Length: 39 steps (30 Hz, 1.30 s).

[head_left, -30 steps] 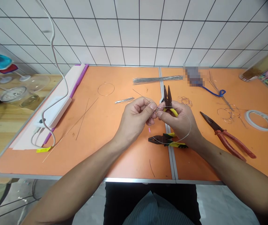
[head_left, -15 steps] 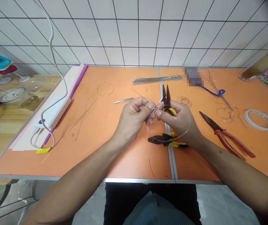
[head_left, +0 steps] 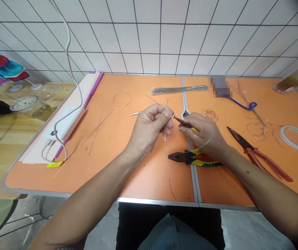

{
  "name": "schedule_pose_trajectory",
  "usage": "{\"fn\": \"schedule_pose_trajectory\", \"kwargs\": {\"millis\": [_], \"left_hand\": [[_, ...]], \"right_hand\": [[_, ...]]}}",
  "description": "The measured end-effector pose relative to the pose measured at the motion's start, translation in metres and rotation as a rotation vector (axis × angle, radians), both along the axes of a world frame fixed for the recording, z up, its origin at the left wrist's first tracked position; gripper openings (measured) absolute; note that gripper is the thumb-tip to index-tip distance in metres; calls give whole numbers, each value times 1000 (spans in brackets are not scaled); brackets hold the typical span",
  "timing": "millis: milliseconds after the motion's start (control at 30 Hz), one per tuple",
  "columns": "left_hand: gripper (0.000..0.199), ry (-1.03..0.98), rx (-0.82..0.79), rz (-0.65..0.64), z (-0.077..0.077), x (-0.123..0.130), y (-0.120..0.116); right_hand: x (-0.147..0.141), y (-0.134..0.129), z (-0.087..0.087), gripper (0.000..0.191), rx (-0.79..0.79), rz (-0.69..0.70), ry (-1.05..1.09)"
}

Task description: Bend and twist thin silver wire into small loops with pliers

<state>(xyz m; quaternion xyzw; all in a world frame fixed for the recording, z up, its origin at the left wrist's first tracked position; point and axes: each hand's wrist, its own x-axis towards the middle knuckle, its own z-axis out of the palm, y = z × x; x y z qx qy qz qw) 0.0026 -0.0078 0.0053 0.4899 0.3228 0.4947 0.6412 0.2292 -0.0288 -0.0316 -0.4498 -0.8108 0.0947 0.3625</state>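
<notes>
White wall tiles (head_left: 149,38) are rising behind an orange table (head_left: 143,177), where a person is working with both bare forearms reaching forward. Near the middle of the table, the left hand (head_left: 147,130) is pinching a thin wire (head_left: 161,106) with its grip closed between thumb and fingers, and a tiny pink bead (head_left: 164,139) is sitting on the wire just below that hand. The right hand (head_left: 202,133) is clamping its grip around the yellow handles of small pliers (head_left: 187,124), bringing their dark tips right beside the left fingertips (head_left: 167,113). Larger yellow-and-black pliers (head_left: 190,158) are lying just below the right hand, red-handled pliers (head_left: 258,156) are lying further right, and a bundle of straight wires (head_left: 179,90) is lying beyond the hands.
</notes>
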Motion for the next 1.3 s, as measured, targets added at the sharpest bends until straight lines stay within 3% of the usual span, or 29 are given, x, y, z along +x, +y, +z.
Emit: {"fn": "schedule_pose_trajectory", "kwargs": {"millis": [667,1300], "left_hand": [[45,74,18,-162,3,-6,2],[47,64,-57,-248,5,-8,4]], "right_hand": [[14,1,7,27,64,2,-216],[12,1,12,32,48,10,-159]]}}
